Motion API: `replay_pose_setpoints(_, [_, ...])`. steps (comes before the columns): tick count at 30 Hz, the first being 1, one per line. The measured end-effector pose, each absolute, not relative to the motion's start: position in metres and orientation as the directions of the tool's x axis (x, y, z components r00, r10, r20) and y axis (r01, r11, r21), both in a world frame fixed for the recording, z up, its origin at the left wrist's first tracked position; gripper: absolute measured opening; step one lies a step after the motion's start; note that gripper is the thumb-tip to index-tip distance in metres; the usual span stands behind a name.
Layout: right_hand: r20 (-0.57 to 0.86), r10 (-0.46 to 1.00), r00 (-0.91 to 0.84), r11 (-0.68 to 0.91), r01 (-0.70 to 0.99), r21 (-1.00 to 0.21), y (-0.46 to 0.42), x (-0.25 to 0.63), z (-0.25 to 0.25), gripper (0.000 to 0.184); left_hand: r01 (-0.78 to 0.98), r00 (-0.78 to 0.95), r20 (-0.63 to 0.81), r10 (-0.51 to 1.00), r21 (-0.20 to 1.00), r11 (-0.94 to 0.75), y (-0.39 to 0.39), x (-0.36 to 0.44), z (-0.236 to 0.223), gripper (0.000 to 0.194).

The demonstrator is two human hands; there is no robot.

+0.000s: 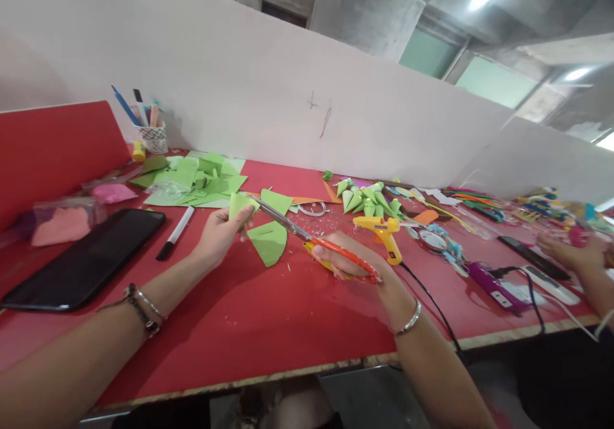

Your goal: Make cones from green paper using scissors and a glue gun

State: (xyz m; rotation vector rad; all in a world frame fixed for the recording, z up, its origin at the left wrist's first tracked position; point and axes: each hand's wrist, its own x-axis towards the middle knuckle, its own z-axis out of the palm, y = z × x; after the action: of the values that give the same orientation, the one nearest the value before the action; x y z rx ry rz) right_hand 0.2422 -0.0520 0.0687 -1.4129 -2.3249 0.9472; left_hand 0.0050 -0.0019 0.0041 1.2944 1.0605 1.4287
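Between thumb and fingers, my left hand (pixel 223 229) pinches a small piece of light green paper (pixel 240 206) above the red table. My right hand (pixel 348 256) is wrapped round the orange and yellow handles of a pair of scissors (pixel 283 220). Their metal blades point up and left, with the tips at the edge of the held paper; whether they touch it I cannot tell. Just under the blades lies a cut green paper piece (pixel 268 242) with a curved edge, and a second green piece (pixel 277 200) lies behind it.
A black phone (pixel 86 256) and a marker (pixel 175 233) lie left, before a heap of green paper (pixel 192 179). Rolled green cones (pixel 367 199), a yellow glue gun (pixel 384 232) with its cable and a purple power strip (pixel 499 286) lie right. Another person's hand (pixel 575 250) is far right.
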Motion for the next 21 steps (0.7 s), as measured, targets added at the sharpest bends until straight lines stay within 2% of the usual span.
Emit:
replay_pose_setpoints(3, [-0.134,0.847,-0.515,0.33,0.706,-0.627,-0.048,0.246,0.062,0.046,-0.055,-0.054,0.22,0.974,0.973,-0.223,-0.002,0.005,0.004,0.028])
replay_pose_setpoints(8, [-0.172,0.769,-0.615,0.346,0.628,-0.697,-0.04,0.252,0.054,0.045,-0.067,-0.061,0.219,0.974,0.972,-0.223,-0.002,0.006,0.004,0.029])
replay_pose_setpoints(21, [-0.153,0.809,-0.568,0.326,0.65,-0.687,-0.04,0.252,0.054,0.041,-0.072,-0.046,0.219,0.975,0.972,-0.222,-0.003,0.006,0.004,0.029])
